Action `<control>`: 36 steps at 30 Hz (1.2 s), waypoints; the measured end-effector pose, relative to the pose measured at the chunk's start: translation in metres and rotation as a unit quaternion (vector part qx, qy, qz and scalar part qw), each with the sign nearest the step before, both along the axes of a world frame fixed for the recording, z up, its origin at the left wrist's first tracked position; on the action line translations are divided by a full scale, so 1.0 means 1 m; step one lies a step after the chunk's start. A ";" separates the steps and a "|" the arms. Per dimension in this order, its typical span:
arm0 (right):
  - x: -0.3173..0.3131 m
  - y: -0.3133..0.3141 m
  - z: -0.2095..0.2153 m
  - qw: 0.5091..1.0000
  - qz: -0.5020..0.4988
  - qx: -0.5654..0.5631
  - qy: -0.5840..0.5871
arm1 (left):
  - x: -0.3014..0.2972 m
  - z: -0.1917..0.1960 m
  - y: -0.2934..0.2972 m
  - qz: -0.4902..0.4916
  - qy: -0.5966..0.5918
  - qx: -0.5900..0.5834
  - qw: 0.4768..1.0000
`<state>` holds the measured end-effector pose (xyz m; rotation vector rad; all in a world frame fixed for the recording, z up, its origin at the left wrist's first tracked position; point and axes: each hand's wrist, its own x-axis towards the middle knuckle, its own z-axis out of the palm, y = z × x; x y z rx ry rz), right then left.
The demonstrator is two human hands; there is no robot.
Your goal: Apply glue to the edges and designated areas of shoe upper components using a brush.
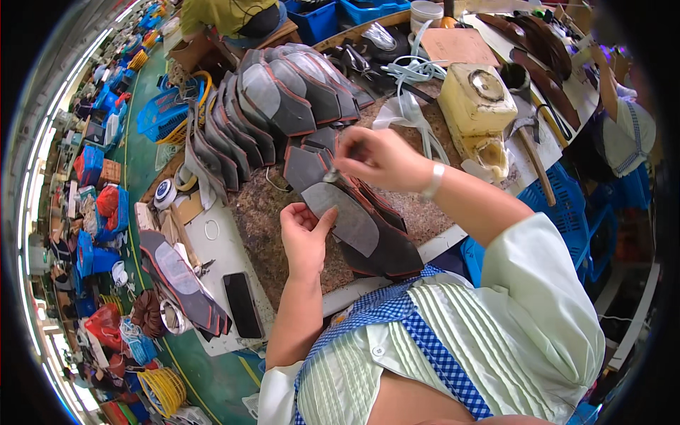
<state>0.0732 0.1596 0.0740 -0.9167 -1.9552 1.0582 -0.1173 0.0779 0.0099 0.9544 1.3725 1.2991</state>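
Observation:
My left hand (304,234) pinches the near edge of a dark shoe upper piece (358,223) with a grey glossy patch, lying on the stained workbench (265,212). My right hand (379,157) is closed on a small brush (331,174), whose tip touches the far end of that piece. Under it lie more dark pieces (386,248) with reddish edges. Beyond my hands, several similar pieces (276,99) are fanned out in overlapping rows.
A yellowish glue can (478,99) and a hammer (533,152) sit at the right. A black phone (242,304) and another stack of pieces (180,280) lie at the left front. Another person (234,18) sits at the far end. Blue crates (559,205) stand beside the bench.

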 end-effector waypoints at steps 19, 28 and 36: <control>0.061 -0.075 -0.010 0.987 0.119 -0.015 -0.105 | 0.006 -0.006 -0.001 0.018 -0.049 0.089 0.995; 0.081 -0.097 -0.028 0.996 0.062 -0.024 -0.057 | 0.006 0.000 -0.001 -0.006 -0.080 0.113 0.990; 0.008 -0.094 -0.032 0.972 0.123 0.196 -0.035 | -0.010 -0.006 0.005 -0.072 -0.103 -0.016 0.992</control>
